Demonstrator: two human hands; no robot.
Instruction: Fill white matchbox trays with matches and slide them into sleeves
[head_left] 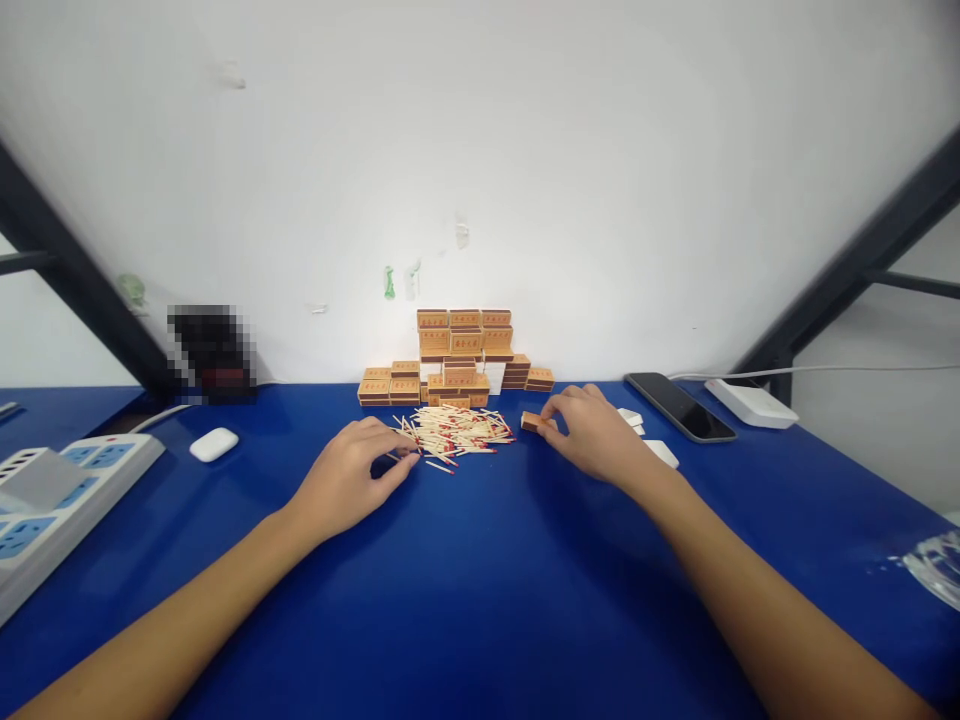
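A loose pile of matchsticks (457,432), pale with red heads, lies on the blue tabletop (465,580). At the pile's left edge is my left hand (360,470), its thumb and index fingertips drawn together among the outermost sticks. What sits between those fingertips is too small to make out. To the right of the pile, my right hand (589,430) grips a small matchbox (531,422) with a brown side, held low near the table. Behind the pile, orange-and-brown matchboxes (465,342) are stacked in tiers against the wall.
White pieces (660,453) lie beside my right hand, with a phone (681,407) and a white device (752,403) farther right. On the left are a white earbud case (214,444) and a power strip (71,500). Dark metal frame bars (75,270) slant at both sides.
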